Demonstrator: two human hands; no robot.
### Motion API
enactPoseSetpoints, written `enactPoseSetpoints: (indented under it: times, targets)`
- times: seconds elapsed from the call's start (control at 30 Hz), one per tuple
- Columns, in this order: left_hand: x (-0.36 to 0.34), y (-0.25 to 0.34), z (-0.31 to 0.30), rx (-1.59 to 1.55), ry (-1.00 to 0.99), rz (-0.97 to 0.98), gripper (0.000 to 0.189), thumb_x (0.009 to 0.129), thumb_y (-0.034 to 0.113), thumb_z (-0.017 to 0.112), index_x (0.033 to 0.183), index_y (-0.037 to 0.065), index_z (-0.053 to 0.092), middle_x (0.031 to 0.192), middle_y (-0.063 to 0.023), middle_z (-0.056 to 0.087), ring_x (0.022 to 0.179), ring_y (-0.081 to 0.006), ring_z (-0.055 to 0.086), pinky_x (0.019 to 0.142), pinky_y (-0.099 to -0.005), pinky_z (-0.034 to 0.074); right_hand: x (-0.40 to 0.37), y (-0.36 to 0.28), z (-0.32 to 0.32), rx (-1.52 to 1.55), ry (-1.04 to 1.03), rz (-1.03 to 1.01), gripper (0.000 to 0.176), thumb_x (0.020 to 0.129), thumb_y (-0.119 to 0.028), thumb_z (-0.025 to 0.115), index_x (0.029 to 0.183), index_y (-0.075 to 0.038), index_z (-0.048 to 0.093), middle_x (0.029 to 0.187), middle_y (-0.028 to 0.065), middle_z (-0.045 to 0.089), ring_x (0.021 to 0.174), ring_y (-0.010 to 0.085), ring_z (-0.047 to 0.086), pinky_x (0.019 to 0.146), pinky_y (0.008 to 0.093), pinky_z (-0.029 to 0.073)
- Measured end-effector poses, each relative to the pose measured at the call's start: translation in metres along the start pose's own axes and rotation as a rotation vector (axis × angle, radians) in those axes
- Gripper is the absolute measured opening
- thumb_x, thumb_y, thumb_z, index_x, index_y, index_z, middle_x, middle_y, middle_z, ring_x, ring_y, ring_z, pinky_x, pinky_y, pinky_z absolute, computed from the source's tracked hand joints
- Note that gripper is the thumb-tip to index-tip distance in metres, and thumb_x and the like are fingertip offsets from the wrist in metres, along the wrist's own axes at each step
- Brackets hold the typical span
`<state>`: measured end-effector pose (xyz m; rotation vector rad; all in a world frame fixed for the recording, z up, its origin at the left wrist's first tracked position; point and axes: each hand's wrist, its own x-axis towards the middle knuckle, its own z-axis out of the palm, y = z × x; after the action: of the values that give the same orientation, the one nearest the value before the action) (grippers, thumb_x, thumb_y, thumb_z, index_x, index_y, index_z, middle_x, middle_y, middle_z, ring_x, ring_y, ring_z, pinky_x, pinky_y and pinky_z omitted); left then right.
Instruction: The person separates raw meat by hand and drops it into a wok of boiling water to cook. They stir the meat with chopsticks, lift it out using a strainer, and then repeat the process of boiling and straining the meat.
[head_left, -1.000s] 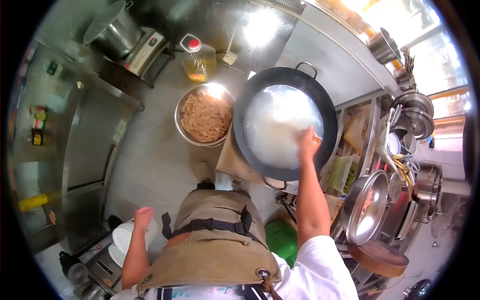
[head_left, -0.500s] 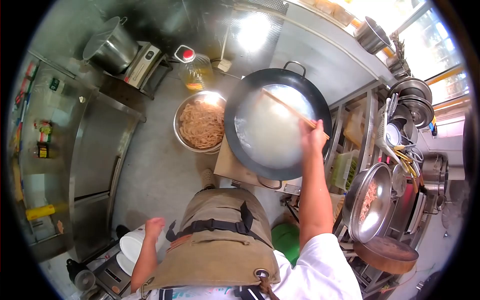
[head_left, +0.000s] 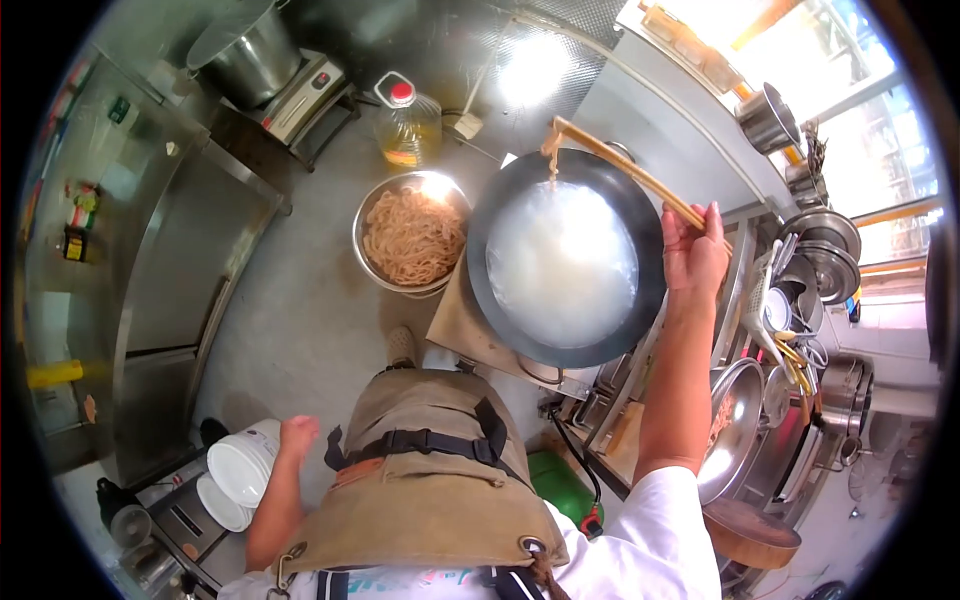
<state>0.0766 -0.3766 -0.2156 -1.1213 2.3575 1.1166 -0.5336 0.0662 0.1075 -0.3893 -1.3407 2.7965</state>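
Note:
My right hand (head_left: 694, 250) is closed around a pair of long wooden chopsticks (head_left: 635, 175). Their tips are raised over the far rim of a large black wok (head_left: 480, 270). From the tips dangles a small light-brown strip of food (head_left: 552, 165), its lower end over the cloudy white liquid (head_left: 560, 270) that fills the wok. Left of the wok stands a metal bowl (head_left: 362, 262) heaped with light-brown strips (head_left: 412, 238). My left hand (head_left: 298, 437) hangs low at my side with its fingers curled in, near some white buckets (head_left: 240, 470).
An oil jug (head_left: 408, 125) with a red cap stands behind the bowl. A tall pot (head_left: 245, 55) is at the back left. At right, a rack holds a metal bowl (head_left: 735, 430) of pinkish food, lids (head_left: 825, 240) and utensils. A round wooden block (head_left: 750, 532) sits below.
My right hand has moved right and lifted the chopsticks from over the liquid to above the wok's far rim. A food strip now hangs from their tips. My left hand stays low.

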Motion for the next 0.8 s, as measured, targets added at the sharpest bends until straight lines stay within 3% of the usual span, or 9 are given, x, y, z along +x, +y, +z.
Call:
enactPoseSetpoints:
  times: [0.17,0.23,0.3,0.33,0.4,0.47,0.53,0.73,0.8]
  targets:
    - [-0.01,-0.021,0.0,-0.201,0.031,-0.032,0.016,0.078,0.014,0.064,0.085,0.0,0.066,0.071,-0.0018,0.061,0.062,-0.0099,0.053,0.056,-0.0251,0.043,-0.008,0.007,0.054,0.026,-0.175,0.01,0.032,0.095,-0.024,0.048,0.08,0.003,0.054,0.076,0.017,0.062,0.072,0.0331,0.067,0.065,0.0375,0.06]
    - [-0.023,0.006,-0.012,-0.297,0.046,-0.193,0.017,0.078,0.015,0.064,0.084,-0.001,0.067,0.07,-0.0017,0.061,0.061,-0.01,0.053,0.056,-0.0252,0.043,-0.008,0.021,0.07,-0.017,-0.178,0.015,0.033,0.095,-0.025,0.048,0.08,0.003,0.055,0.075,0.0169,0.062,0.072,0.0331,0.067,0.065,0.0374,0.06]
    - [-0.043,0.093,-0.048,-0.411,0.062,-0.452,0.018,0.078,0.015,0.063,0.085,-0.001,0.067,0.069,-0.0016,0.061,0.061,-0.0102,0.053,0.056,-0.0254,0.043,-0.003,0.046,0.075,-0.034,-0.212,0.066,0.033,0.095,-0.025,0.048,0.08,0.003,0.055,0.075,0.0169,0.062,0.071,0.0328,0.067,0.064,0.0376,0.06]
    - [-0.046,0.084,-0.047,-0.469,0.084,-0.462,0.019,0.078,0.016,0.063,0.086,-0.001,0.067,0.069,-0.0016,0.061,0.061,-0.0104,0.053,0.056,-0.0256,0.043,-0.001,0.061,0.076,-0.042,-0.227,0.091,0.033,0.095,-0.025,0.048,0.08,0.003,0.054,0.075,0.0169,0.062,0.071,0.0327,0.067,0.064,0.0377,0.06]
    - [-0.046,0.061,-0.036,-0.583,0.126,-0.476,0.021,0.078,0.017,0.063,0.088,-0.001,0.067,0.069,-0.0017,0.061,0.061,-0.0107,0.053,0.056,-0.026,0.043,-0.005,0.092,0.083,-0.172,-0.15,0.079,0.033,0.095,-0.026,0.049,0.081,0.003,0.054,0.074,0.0167,0.061,0.067,0.0311,0.066,0.061,0.0376,0.06]
    - [-0.045,-0.008,-0.013,-0.383,0.118,-0.284,0.021,0.078,0.017,0.063,0.089,0.0,0.068,0.07,-0.0019,0.061,0.061,-0.0108,0.053,0.056,-0.0262,0.043,-0.006,0.124,0.084,-0.293,-0.194,0.059,0.032,0.094,-0.026,0.05,0.081,0.003,0.053,0.073,0.016,0.06,0.063,0.0288,0.065,0.057,0.0361,0.059]
    - [-0.052,-0.021,-0.011,-0.31,0.104,-0.241,0.021,0.078,0.018,0.063,0.089,0.001,0.068,0.07,-0.002,0.061,0.061,-0.0108,0.053,0.056,-0.0263,0.043,-0.006,0.158,0.093,-0.431,-0.198,0.058,0.031,0.093,-0.025,0.052,0.08,0.003,0.055,0.071,0.0148,0.06,0.059,0.0248,0.064,0.051,0.0338,0.058]
    - [-0.052,-0.004,-0.032,-0.362,0.063,-0.362,0.019,0.08,0.017,0.062,0.09,0.002,0.068,0.069,-0.0015,0.061,0.06,-0.0102,0.052,0.056,-0.0255,0.042,-0.004,0.262,0.125,-1.347,-0.499,-0.023,0.034,0.091,-0.027,0.054,0.083,0.005,0.061,0.065,0.0116,0.062,0.056,0.0163,0.062,0.057,0.0281,0.05]
    - [-0.046,0.007,-0.045,-0.345,0.036,-0.413,0.018,0.08,0.015,0.061,0.09,0.002,0.067,0.069,-0.0011,0.06,0.059,-0.0099,0.051,0.055,-0.0253,0.042,-0.013,0.26,0.134,-1.306,-0.494,-0.042,0.035,0.091,-0.028,0.053,0.083,0.005,0.062,0.063,0.0114,0.062,0.055,0.0153,0.06,0.058,0.0288,0.048]
